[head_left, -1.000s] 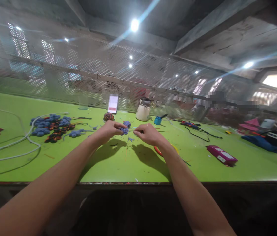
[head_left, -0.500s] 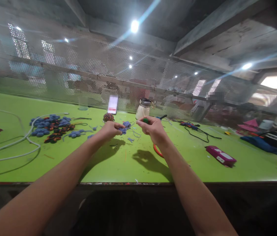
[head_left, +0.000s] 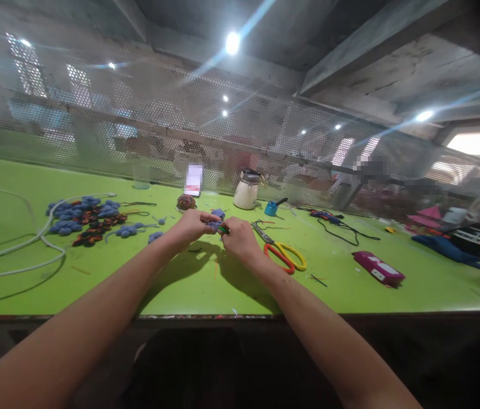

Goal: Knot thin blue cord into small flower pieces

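My left hand (head_left: 192,225), fingers closed, pinches a small blue-purple crochet piece (head_left: 217,215) above the table, in the middle of the view. Close against it, my right hand (head_left: 240,238) is closed on a green-handled crochet hook (head_left: 223,229). The hook's tip is hidden at the piece, so I cannot tell whether it passes through a stitch. Behind my left hand sits a multicoloured yarn ball (head_left: 186,202). Scissors (head_left: 287,257) with orange and yellow handles lie to the right of my right hand.
Blue and dark-orange crochet flowers (head_left: 90,216) are heaped at left beside a white cable (head_left: 54,244). Farther back stand a phone (head_left: 193,180), a cream jug (head_left: 246,190) and a blue pot (head_left: 271,209). A purple box (head_left: 378,268) and dark cord (head_left: 346,230) lie at right.
My right hand has moved left and down with the hook, from beside the jug to the crochet piece. The scissors and blue pot are now uncovered. My left hand stays nearly in place.
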{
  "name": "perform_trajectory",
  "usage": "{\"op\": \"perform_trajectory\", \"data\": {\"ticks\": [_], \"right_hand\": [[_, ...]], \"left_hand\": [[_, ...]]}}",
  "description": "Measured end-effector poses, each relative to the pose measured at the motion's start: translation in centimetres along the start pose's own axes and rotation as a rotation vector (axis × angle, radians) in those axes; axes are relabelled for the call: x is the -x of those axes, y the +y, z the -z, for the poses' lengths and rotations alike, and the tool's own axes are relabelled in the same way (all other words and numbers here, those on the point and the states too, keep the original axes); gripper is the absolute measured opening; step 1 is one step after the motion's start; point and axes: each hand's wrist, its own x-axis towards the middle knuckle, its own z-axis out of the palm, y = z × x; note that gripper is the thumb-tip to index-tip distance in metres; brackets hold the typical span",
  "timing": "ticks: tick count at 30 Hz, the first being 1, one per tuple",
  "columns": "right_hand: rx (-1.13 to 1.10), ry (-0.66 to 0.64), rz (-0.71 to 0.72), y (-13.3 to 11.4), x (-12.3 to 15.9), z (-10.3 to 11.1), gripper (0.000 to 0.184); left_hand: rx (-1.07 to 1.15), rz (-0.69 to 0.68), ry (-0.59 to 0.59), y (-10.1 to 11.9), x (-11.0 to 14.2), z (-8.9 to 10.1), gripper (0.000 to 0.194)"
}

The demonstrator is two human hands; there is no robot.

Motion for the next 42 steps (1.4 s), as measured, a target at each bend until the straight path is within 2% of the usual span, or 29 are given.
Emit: {"op": "perform_trajectory", "data": {"ticks": [8,14,22,25,29,31,33,37,42], "right_hand": [[-0.241,0.009,-0.130,0.4,-0.5,0.1,0.010],[-0.169,-0.005,-0.084,0.4,-0.5,0.2,0.011],[-0.128,-0.027,-0.061,0.4,-0.5,0.3,0.015],[-0.273,-0.075,-0.132,0.4,-0.5,0.5,0.014],[-0.657,-0.171,-0.250,0.8,-0.5,0.9,0.018],[-0.751,-0.169,-0.281,1.0,-0.5,1.1,0.018],[-0.699,-0.117,-0.251,1.1,-0.6,1.4,0.018],[-0.383,-0.007,-0.110,0.7,-0.6,1.6,0.016],[-0.068,-0.015,-0.018,0.2,-0.4,0.5,0.010]], "left_hand": [[-0.033,-0.032,-0.040,-0.1,-0.1,0.0,0.038],[-0.091,-0.064,-0.113,-0.6,-0.4,-0.1,0.035],[-0.068,-0.038,-0.079,-0.5,-0.3,-0.2,0.034],[-0.117,-0.061,-0.073,-0.6,-0.4,-0.1,0.036],[-0.263,-0.129,-0.065,-0.9,-0.6,0.0,0.036],[-0.254,-0.127,-0.065,-1.0,-0.6,0.1,0.038],[-0.207,-0.113,-0.061,-1.1,-0.6,0.2,0.040],[-0.159,-0.101,-0.051,-1.2,-0.6,0.3,0.037],[-0.164,-0.094,-0.078,-1.0,-0.5,0.1,0.035]]}}
